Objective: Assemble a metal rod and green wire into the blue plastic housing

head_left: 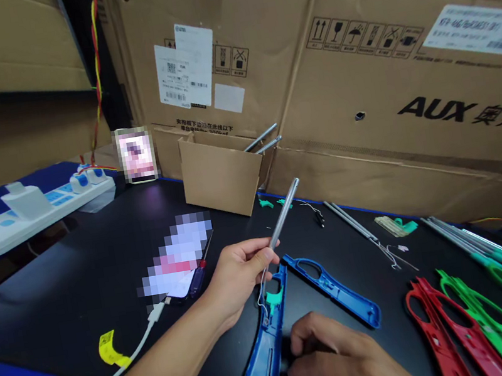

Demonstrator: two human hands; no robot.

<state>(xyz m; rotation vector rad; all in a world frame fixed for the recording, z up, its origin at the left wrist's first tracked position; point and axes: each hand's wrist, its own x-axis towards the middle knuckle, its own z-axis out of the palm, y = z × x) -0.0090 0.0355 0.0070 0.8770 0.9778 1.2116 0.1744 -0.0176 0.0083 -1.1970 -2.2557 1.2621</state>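
Note:
My left hand [237, 279] pinches a thin metal tube [286, 211] that slants up to the right, its lower end meeting a blue plastic handle shell [269, 344] lying on the black table [78, 272]. A small teal part [274, 298] and a thin white wire sit in that shell. My right hand [339, 358] rests curled beside the shell's lower end, fingertips near it; what they hold, if anything, is hidden. A second blue shell half [338, 288] lies just to the right.
Red shells [441, 336] and green shells [496, 321] lie at the right, with metal tubes [357, 228]. A small open carton [223, 173] holds more tubes. A blurred phone [177, 260] with a white cable, a screwdriver [200, 272], a power strip [30, 207] and big cardboard boxes [407, 93] surround.

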